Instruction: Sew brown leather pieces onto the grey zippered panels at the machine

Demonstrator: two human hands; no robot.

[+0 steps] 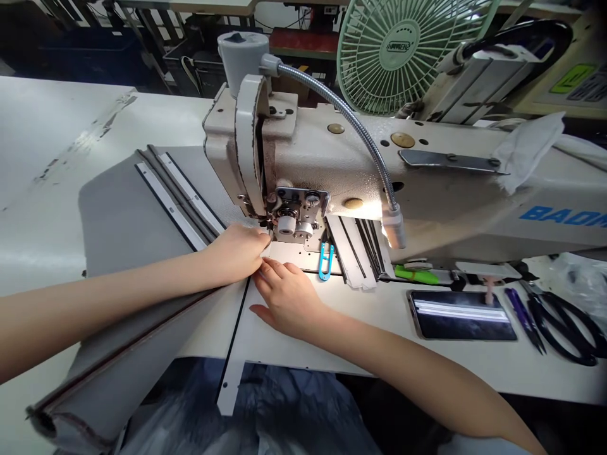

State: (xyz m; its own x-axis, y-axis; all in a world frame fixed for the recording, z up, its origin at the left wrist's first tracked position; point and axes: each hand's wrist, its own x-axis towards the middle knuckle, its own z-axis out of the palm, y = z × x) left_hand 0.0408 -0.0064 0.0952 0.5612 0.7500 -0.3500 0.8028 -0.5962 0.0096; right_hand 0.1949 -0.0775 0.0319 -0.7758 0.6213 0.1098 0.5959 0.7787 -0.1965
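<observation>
My left hand (239, 254) is closed on grey fabric (111, 208) beside the needle area of a sewing machine (298, 151); its fingertips are partly hidden. Just to its right, my right hand (289, 300) lies with bent fingers over a white strip (232, 379) with a black edge, thumb apart from the fingers. The strip's lower end hangs past the table's front edge. On the fabric's upper part run more white strips (173, 205) with black edges. The fabric's near side is rolled, with a dark reddish edging, under my left forearm.
Blue thread snips (325, 259) and a bundle of strips (353, 253) lie under the machine arm. To the right are a green-handled tool (416, 274), a phone (462, 315), a purple pen-like tool (525, 319) and black-handled scissors (564, 325). A green fan (401, 47) stands behind.
</observation>
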